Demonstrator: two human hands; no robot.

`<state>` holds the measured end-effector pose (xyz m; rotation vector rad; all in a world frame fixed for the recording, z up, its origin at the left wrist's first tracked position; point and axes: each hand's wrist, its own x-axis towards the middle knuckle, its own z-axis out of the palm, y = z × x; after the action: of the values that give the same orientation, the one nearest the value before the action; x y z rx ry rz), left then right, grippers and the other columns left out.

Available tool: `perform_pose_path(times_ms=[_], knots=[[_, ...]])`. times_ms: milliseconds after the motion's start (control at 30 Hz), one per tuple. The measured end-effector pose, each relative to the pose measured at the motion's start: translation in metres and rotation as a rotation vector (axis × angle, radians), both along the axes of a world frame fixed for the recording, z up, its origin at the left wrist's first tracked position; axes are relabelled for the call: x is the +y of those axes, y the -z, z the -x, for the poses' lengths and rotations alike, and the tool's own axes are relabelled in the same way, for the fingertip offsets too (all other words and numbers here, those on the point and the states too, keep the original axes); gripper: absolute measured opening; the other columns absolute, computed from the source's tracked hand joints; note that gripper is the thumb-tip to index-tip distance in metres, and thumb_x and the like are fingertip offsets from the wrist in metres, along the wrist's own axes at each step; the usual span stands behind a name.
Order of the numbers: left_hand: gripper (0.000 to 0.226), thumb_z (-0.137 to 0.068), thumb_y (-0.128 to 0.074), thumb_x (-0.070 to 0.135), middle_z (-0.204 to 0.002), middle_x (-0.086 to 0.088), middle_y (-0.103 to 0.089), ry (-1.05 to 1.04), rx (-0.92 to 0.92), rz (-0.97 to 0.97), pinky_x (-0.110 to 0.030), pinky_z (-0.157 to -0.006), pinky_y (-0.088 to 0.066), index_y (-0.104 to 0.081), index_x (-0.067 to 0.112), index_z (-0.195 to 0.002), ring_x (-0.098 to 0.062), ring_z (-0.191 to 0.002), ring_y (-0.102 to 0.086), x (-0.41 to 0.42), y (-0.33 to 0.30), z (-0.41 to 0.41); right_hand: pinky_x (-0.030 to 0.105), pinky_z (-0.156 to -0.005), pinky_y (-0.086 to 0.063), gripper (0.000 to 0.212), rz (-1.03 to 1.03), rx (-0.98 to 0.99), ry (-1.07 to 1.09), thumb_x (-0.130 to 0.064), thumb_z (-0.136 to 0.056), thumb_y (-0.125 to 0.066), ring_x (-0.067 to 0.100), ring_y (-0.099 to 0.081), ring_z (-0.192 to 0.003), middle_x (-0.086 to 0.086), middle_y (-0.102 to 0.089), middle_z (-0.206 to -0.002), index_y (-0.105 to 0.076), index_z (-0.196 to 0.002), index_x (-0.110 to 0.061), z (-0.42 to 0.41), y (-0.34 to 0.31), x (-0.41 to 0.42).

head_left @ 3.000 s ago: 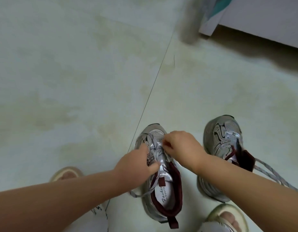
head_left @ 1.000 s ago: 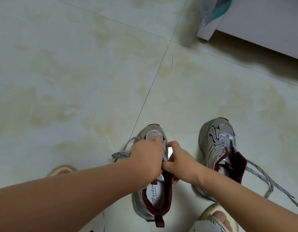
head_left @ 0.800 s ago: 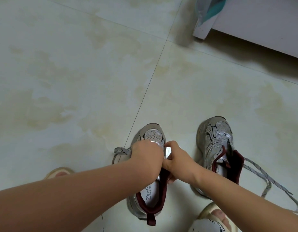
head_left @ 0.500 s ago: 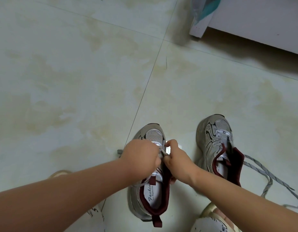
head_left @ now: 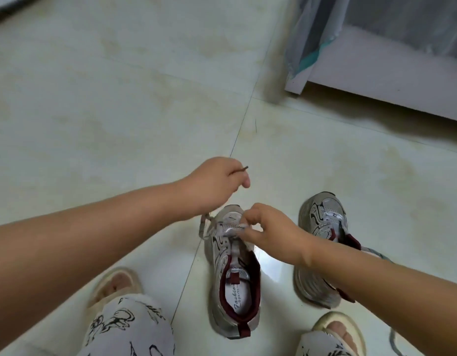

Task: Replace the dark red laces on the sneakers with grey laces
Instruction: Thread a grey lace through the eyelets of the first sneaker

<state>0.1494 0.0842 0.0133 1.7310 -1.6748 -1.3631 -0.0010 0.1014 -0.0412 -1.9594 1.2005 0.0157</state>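
Above and ahead of the near sneaker's [head_left: 234, 268] toe, the tip of a grey lace [head_left: 206, 224] is pinched in the curled fingers of the left hand [head_left: 217, 183], its end poking out beyond the knuckles. From that grip the lace runs down and back to the front eyelets, where the right hand [head_left: 267, 233] is curled and pinching at the lacing. The sneaker's long axis lies toe-away, so a straight draw forward looks called for; the other sneaker [head_left: 322, 242] is set just right.
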Motion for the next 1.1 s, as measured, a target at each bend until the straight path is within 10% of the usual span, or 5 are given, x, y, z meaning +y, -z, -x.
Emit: perform_pose_path(times_ms=[267,400,533,733,1100], knots=[[0.030,-0.100,-0.033,0.015,-0.051,0.004,-0.036,-0.160,0.494,0.173,-0.018,-0.047,-0.036,-0.050,0.013,-0.075,-0.010,-0.046,-0.033,0.006,-0.131,0.001,0.007,-0.043,-0.033,0.011,-0.123,-0.232,0.281,-0.001,-0.088,-0.055,-0.004,-0.051,-0.046,0.012,-0.069,-0.082,-0.056,-0.094,-0.009,0.000,-0.123,-0.003],[0.031,-0.101,-0.032,0.014,-0.053,0.003,-0.036,-0.134,0.516,0.132,-0.022,-0.053,-0.038,-0.052,0.012,-0.076,-0.010,-0.048,-0.033,0.019,-0.147,0.017,0.013,-0.057,-0.043,0.037,-0.207,-0.303,0.249,-0.003,-0.086,-0.059,0.008,-0.059,-0.062,0.008,-0.066,-0.076,-0.046,-0.117,-0.018,-0.011,-0.159,0.004],[0.029,-0.100,-0.034,0.013,-0.059,-0.002,-0.040,-0.182,0.607,0.088,-0.017,-0.047,-0.040,-0.052,0.008,-0.078,-0.013,-0.052,-0.039,0.030,-0.158,0.027,0.031,-0.077,-0.043,0.011,-0.211,-0.429,0.318,-0.010,-0.094,-0.050,0.017,-0.056,-0.069,0.002,-0.060,-0.065,-0.056,-0.084,-0.010,-0.016,-0.182,0.011],[0.023,-0.097,-0.043,0.015,-0.078,0.000,-0.064,-0.325,0.500,0.168,-0.028,-0.081,-0.048,-0.060,0.014,-0.083,-0.014,-0.071,-0.059,0.040,-0.160,0.018,0.024,-0.065,-0.042,0.026,-0.168,-0.528,0.525,-0.014,-0.099,-0.040,0.016,-0.052,-0.059,0.006,-0.056,-0.063,-0.057,-0.079,-0.010,-0.005,-0.195,0.024],[0.010,-0.078,-0.069,0.026,-0.069,0.009,-0.064,-0.294,0.084,0.470,-0.018,-0.061,-0.046,-0.065,0.024,-0.069,-0.008,-0.065,-0.058,0.059,-0.144,0.025,0.022,-0.060,-0.053,0.028,-0.092,-0.688,0.582,0.002,-0.094,-0.040,0.013,-0.057,-0.051,0.006,-0.061,-0.060,-0.062,-0.078,-0.006,-0.013,-0.185,0.028]])
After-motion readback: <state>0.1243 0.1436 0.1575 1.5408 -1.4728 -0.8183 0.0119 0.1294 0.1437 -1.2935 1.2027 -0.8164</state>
